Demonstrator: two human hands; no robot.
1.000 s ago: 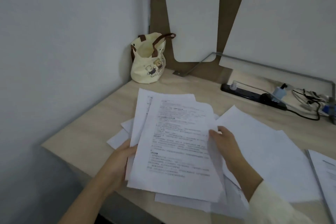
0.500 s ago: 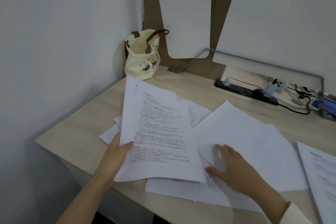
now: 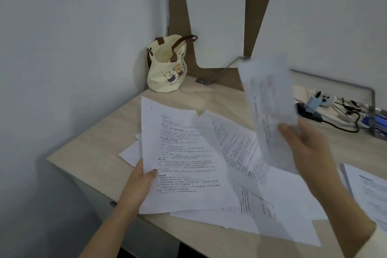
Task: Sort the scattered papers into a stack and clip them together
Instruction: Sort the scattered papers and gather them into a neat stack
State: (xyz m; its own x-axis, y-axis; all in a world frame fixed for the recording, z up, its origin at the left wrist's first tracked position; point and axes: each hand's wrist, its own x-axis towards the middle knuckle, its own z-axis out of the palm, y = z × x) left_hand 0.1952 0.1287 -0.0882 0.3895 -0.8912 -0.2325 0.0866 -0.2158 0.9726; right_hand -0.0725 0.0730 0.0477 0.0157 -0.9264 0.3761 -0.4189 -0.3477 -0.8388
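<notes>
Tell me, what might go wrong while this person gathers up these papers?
The right hand pinches the raised sheet only near its lower edge, so it might flop, crease or slip free. With the left hand gripping a printed sheet too, nothing steadies the loose papers fanned near the desk's front edge; a nudge could slide some off.

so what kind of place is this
Most likely a study or office desk set in a room corner. A light wood desk holds printed papers, a power strip with plugs and cables lies along the back, and a small tote bag sits in the corner.
</notes>
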